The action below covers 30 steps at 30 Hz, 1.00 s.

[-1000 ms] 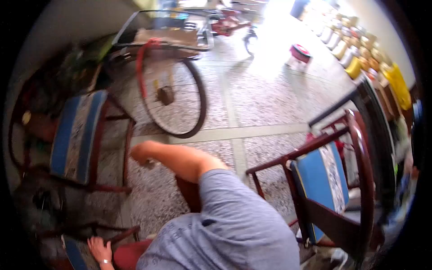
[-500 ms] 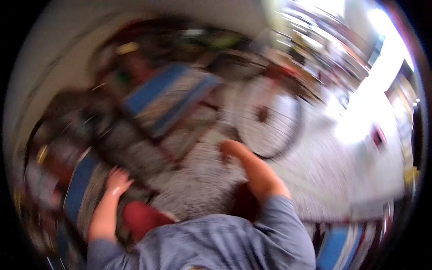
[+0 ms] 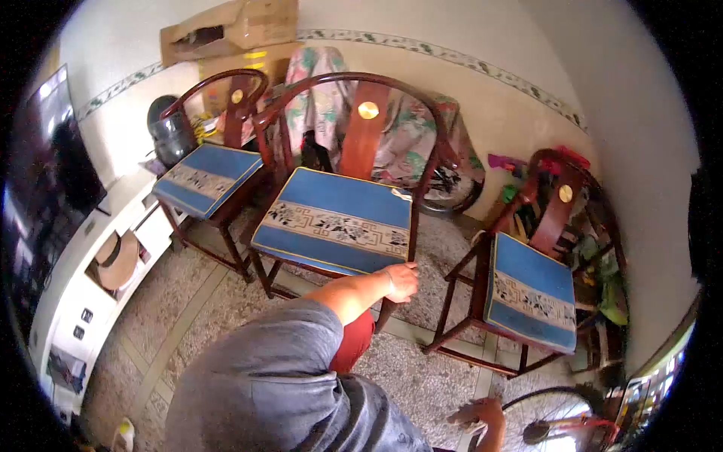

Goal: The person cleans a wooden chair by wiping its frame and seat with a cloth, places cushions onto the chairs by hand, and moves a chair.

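Observation:
My left hand (image 3: 403, 282) is closed on the front right corner of the middle armchair (image 3: 361, 154), a dark wooden chair with a curved back. On its seat lies a blue cushion (image 3: 339, 192) with a patterned pale band and yellow edging. Low at the right, in shadow, is my right hand (image 3: 480, 413), beside a bicycle wheel (image 3: 538, 433). Its fingers look bent around something pale, too unclear to name. A second armchair (image 3: 566, 177) with a matching cushion (image 3: 531, 294) stands to the right.
Another cushioned armchair (image 3: 245, 102) stands at the left, by a white TV cabinet (image 3: 56, 301) holding a straw hat (image 3: 117, 260). A cardboard box (image 3: 256, 30) and a flowered cover (image 3: 312, 83) are behind the chairs. The floor (image 3: 218, 301) is speckled.
The view has swung round from the bicycle wheel to the row of chairs, and the blur has cleared. My left hand is now on the middle chair's corner; my right hand is by the wheel.

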Motion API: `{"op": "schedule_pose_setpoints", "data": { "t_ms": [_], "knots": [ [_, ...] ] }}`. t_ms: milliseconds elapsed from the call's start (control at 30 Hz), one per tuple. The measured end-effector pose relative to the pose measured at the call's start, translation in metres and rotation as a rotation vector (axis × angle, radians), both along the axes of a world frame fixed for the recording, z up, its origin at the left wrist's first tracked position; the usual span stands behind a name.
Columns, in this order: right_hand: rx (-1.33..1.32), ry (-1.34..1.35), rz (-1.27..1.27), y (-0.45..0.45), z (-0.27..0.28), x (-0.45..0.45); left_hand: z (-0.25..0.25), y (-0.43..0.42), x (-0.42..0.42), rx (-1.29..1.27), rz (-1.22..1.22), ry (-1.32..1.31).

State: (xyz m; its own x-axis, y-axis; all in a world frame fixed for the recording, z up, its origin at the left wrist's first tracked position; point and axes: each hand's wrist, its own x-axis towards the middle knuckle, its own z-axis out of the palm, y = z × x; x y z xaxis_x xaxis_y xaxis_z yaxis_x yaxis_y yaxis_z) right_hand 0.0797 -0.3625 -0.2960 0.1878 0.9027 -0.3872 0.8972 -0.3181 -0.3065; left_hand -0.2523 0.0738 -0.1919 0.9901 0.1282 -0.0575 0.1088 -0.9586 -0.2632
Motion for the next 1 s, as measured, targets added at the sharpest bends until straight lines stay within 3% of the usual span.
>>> {"op": "schedule_pose_setpoints", "data": {
  "t_ms": [100, 133, 233, 267, 300, 333, 400, 433, 467, 633, 700, 800, 833, 900, 1000],
  "knots": [
    [0.060, 0.119, -0.362, -0.003, 0.036, -0.029, -0.008, 0.005, 0.000, -0.019, -0.016, -0.056],
    [-0.102, 0.116, -0.475, 0.006, 0.040, -0.031, -0.004, 0.003, 0.001, -0.006, 0.014, -0.002],
    [0.005, 0.029, -0.367, -0.007, 0.028, -0.024, -0.005, 0.004, 0.000, 0.003, -0.007, -0.040],
    [-0.002, 0.120, -0.311, -0.007, 0.007, -0.007, -0.003, 0.003, -0.001, -0.027, -0.008, -0.050],
    [0.054, 0.134, -0.355, -0.011, 0.017, -0.009, -0.002, 0.003, 0.002, -0.055, -0.018, -0.061],
    [-0.109, -0.001, -0.411, 0.008, 0.043, -0.029, -0.008, 0.005, 0.002, -0.076, -0.021, -0.101],
    [0.010, 0.072, -0.315, -0.005, 0.002, -0.002, -0.020, 0.010, 0.002, -0.120, -0.031, -0.181],
    [0.322, -0.209, 0.145, -0.037, -0.114, 0.064, -0.019, 0.010, 0.003, -0.106, -0.015, -0.134],
    [0.025, 0.044, -0.476, 0.000, 0.008, -0.012, -0.020, 0.012, 0.004, -0.091, 0.000, -0.086],
    [0.434, 0.644, -0.793, 0.030, 0.049, -0.046, 0.000, 0.002, 0.001, -0.114, 0.009, -0.071],
    [0.589, 0.360, -0.658, 0.040, 0.029, -0.036, 0.006, -0.001, 0.002, -0.105, 0.021, -0.070],
    [0.736, 0.405, -0.631, 0.053, 0.097, -0.075, 0.019, -0.007, 0.038, -0.377, 0.230, 0.039],
    [0.727, 0.304, -0.532, 0.058, 0.118, -0.083, -0.015, 0.000, 0.066, -0.645, 0.325, -0.293],
    [0.645, 0.401, -0.564, 0.062, 0.160, -0.109, -0.026, 0.003, 0.110, -1.048, 0.527, -0.350],
    [0.752, 0.395, -0.380, 0.062, 0.174, -0.127, -0.079, 0.021, 0.185, -1.237, 0.643, -0.526]
  ]
}}
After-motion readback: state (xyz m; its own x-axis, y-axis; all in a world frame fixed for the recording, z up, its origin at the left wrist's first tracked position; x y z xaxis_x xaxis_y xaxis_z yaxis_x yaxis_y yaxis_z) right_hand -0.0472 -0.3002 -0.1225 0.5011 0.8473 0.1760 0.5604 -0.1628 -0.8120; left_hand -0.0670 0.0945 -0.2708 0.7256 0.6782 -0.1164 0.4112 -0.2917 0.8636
